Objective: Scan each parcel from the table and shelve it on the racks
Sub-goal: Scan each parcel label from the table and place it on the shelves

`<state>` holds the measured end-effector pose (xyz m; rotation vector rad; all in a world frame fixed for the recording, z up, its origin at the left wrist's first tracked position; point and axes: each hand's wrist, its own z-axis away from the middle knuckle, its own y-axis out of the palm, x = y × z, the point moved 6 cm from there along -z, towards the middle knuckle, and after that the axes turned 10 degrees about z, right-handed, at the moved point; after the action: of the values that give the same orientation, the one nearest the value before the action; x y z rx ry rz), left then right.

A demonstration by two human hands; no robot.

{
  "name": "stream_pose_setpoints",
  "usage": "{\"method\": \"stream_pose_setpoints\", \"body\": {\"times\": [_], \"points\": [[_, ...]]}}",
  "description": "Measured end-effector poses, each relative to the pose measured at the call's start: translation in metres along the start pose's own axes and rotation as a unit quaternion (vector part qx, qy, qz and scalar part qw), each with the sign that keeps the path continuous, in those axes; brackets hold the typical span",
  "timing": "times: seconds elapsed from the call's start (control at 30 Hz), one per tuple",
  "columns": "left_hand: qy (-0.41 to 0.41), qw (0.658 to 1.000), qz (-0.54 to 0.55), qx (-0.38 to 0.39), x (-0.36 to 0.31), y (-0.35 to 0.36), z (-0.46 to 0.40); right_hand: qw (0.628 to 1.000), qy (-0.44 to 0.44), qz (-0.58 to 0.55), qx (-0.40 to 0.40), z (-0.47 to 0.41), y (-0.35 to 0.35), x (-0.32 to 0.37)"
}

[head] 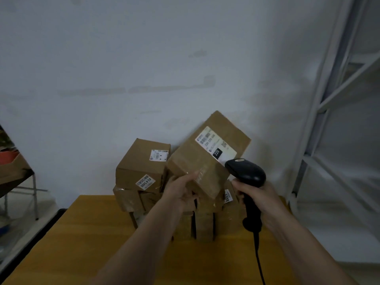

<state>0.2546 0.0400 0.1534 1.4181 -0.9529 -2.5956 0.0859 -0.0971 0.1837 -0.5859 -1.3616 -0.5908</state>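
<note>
Held aloft over a yellow wooden table [102,243]: a flat brown cardboard parcel [207,161], tilted, its taped lower end gripped by the left hand [181,192], thumb laid across the clear tape on the upper face, fingers hidden underneath. Turned up toward the camera, the parcel's white shipping label [216,146], printed with a barcode, small text and a black block reading "220".

Clenched in the right hand [255,196], fingers wrapped around the grip: a black handheld barcode scanner [245,173], its rounded head raised just beside the label's lower corner and overlapping the parcel's edge. Trailing down from the handle's base and off the bottom of the frame, a black cable [259,262].

Behind the hands, against a pale wall [144,58] at the table's far edge: a pile of further brown cartons. Topmost at left, a squarish box [141,163] bearing one white label on its top face and another on its front reading "43-4-5406". Beneath it, more taped cartons [127,199], partly hidden by the forearms. At right, just beside the scanner hand, a box label [227,196] showing "8008".

At far right, a white metal rack [329,95], uprights and shelf edges visible, contents not discernible. At far left, part of a second table [18,177] with an open cardboard box [12,165] on it.
</note>
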Motion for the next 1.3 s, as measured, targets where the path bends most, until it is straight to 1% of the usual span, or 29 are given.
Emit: {"method": "stream_pose_setpoints", "body": {"times": [0.1, 0.2, 0.33, 0.5, 0.77, 1.1, 1.17, 1.3], "points": [[0.039, 0.996, -0.06, 0.045, -0.028, 0.006, 0.002, 0.999, -0.035, 0.014, 0.013, 0.005, 0.006, 0.02], [0.052, 0.988, -0.098, 0.106, -0.056, 0.015, 0.003, 0.997, -0.073, 0.012, 0.024, 0.015, 0.014, 0.038], [0.083, 0.982, -0.103, 0.137, -0.093, 0.015, -0.001, 0.992, -0.119, 0.042, -0.012, 0.025, 0.017, 0.053], [0.114, 0.97, -0.133, 0.167, -0.121, 0.013, -0.013, 0.99, -0.13, 0.047, -0.031, 0.031, 0.014, 0.056], [0.11, 0.955, -0.149, 0.232, -0.127, 0.011, -0.018, 0.989, -0.129, 0.064, -0.033, 0.033, 0.011, 0.058], [0.096, 0.952, -0.14, 0.254, -0.118, 0.015, -0.017, 0.988, -0.13, 0.07, -0.043, 0.037, 0.005, 0.056], [0.097, 0.949, -0.143, 0.264, -0.116, 0.017, -0.014, 0.989, -0.127, 0.063, -0.046, 0.039, 0.004, 0.054], [0.077, 0.95, -0.157, 0.259, -0.103, 0.021, -0.008, 0.992, -0.113, 0.03, -0.055, 0.046, 0.002, 0.047]]}}
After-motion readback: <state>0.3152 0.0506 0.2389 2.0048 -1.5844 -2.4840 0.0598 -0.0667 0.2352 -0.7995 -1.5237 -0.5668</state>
